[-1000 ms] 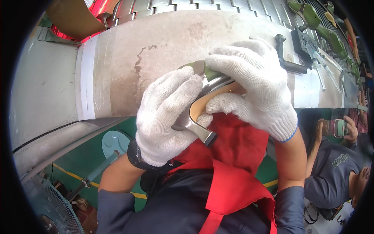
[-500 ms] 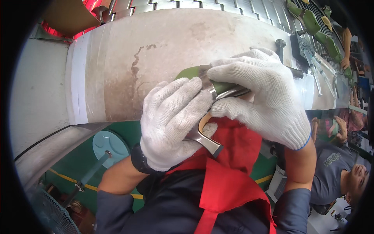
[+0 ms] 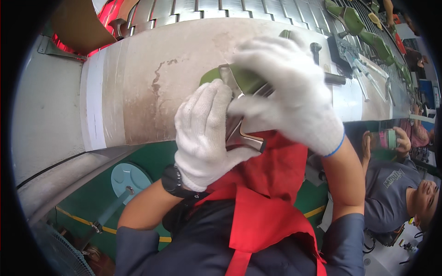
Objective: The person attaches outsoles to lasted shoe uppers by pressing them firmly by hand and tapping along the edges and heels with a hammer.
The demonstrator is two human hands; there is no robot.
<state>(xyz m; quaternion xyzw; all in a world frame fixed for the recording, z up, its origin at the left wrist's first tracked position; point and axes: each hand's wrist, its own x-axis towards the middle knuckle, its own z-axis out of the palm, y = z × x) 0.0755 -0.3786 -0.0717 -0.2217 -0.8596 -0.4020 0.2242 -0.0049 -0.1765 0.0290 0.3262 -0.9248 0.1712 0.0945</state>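
Observation:
Over the near edge of the worktable I have a green high-heeled shoe [image 3: 251, 81] with a shiny metallic band across it and a dark-tipped metallic heel. My left hand [image 3: 202, 131], in a white knit glove, is closed on the shoe's heel end, with fingers up its side and thumb beside the heel. My right hand [image 3: 294, 89], gloved the same, spans the shoe's right part, thumb by the band and fingers over the green upper. Motion smears it, so its hold is unclear. Both hands hide much of the shoe.
The pale, stained worktable [image 3: 142, 87] borders a slatted metal conveyor [image 3: 207, 7]. At right lie a hammer [image 3: 316, 51], a dark block [image 3: 340, 53] and syringe-like tools [image 3: 363, 76]. More green shoes [image 3: 352, 20] stand beyond. A co-worker [image 3: 391, 193] is at right, a blue round stool [image 3: 129, 179] at lower left.
The shoe has tilted in my hands, its heel now higher and pointing more to the right. My right hand has shifted up and left over it, blurred by motion. My left hand keeps its hold.

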